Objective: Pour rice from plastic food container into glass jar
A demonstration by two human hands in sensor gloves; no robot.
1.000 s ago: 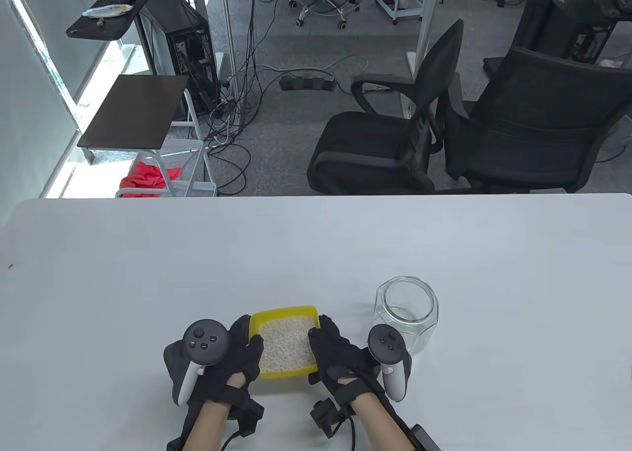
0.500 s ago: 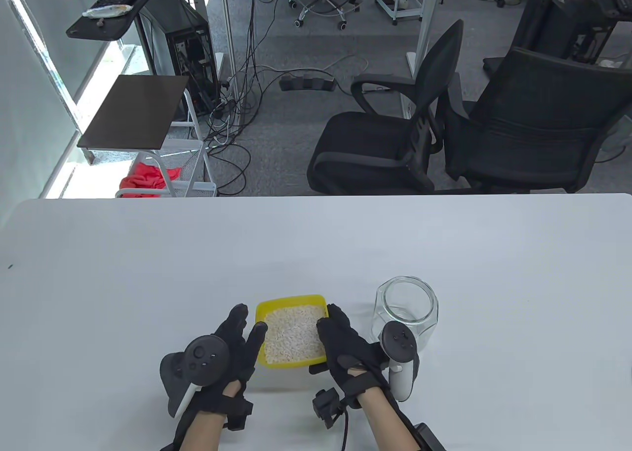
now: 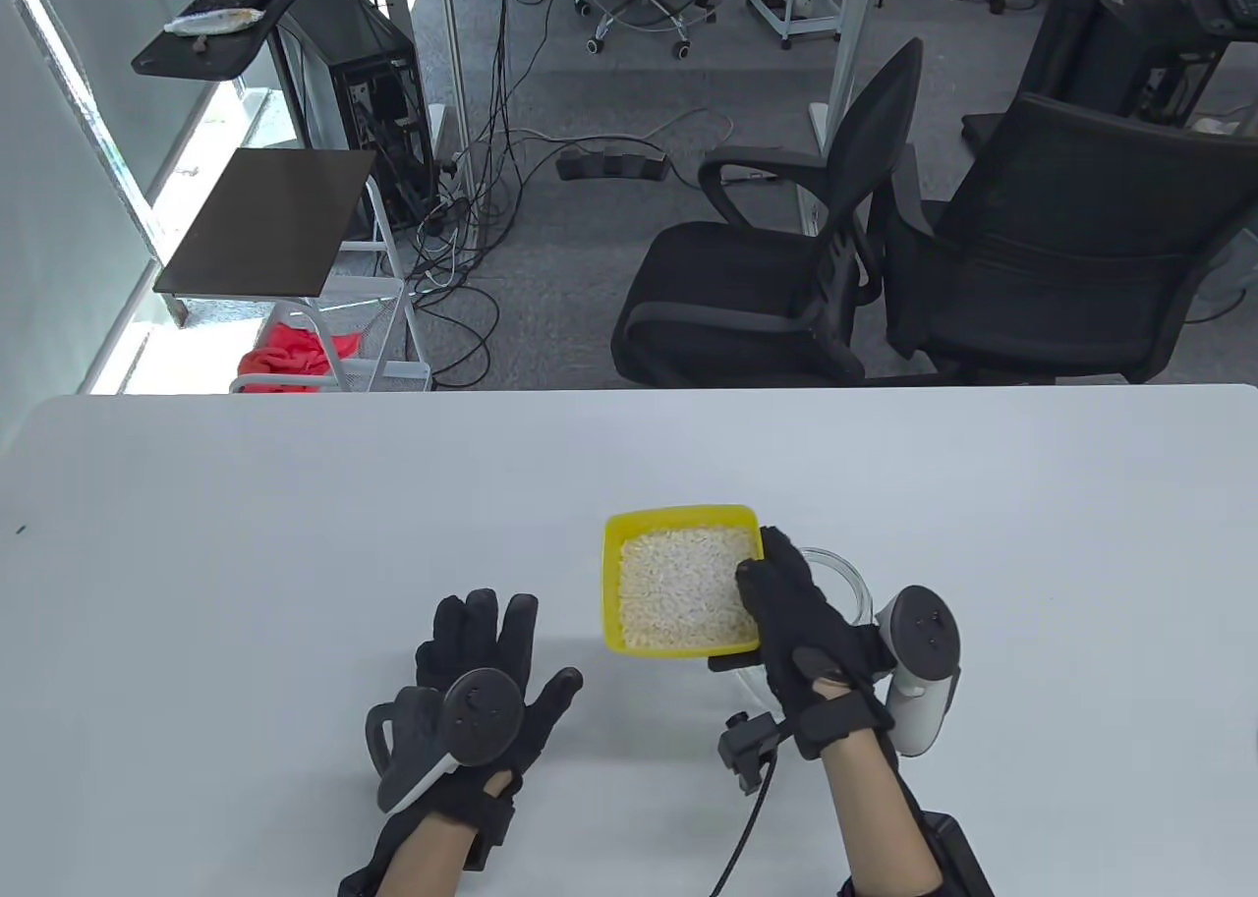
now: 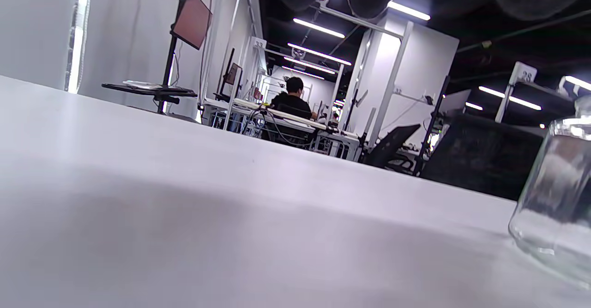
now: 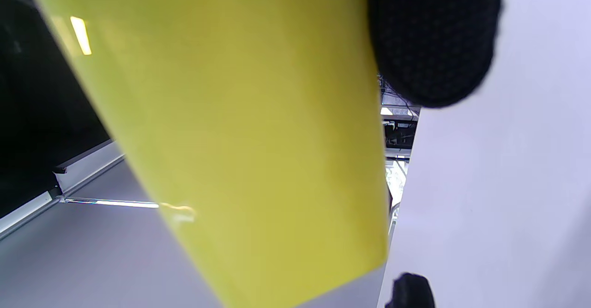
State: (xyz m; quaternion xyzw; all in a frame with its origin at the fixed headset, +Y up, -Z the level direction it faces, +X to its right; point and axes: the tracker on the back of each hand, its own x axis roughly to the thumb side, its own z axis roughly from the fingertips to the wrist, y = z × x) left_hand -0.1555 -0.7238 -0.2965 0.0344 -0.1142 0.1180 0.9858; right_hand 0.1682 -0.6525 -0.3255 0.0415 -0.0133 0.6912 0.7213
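My right hand (image 3: 786,602) grips the right side of the yellow plastic container (image 3: 629,543), lifted above the table with white rice (image 3: 678,592) filling it. The container's yellow wall fills the right wrist view (image 5: 231,128), with a gloved fingertip (image 5: 434,40) on it. The glass jar (image 3: 850,583) stands on the table, mostly hidden behind my right hand; only part of its rim shows. It also shows at the right edge of the left wrist view (image 4: 554,192). My left hand (image 3: 491,661) is open and empty, fingers spread over the table, left of the container.
The white table (image 3: 295,524) stretches wide around the hands. Two black office chairs (image 3: 786,278) stand just past its far edge. A small side table (image 3: 265,219) and cables are on the floor at the back left.
My right hand has lifted the container and carried it right and away, over toward the jar. My left hand has let go of the container and drawn back, fingers spread.
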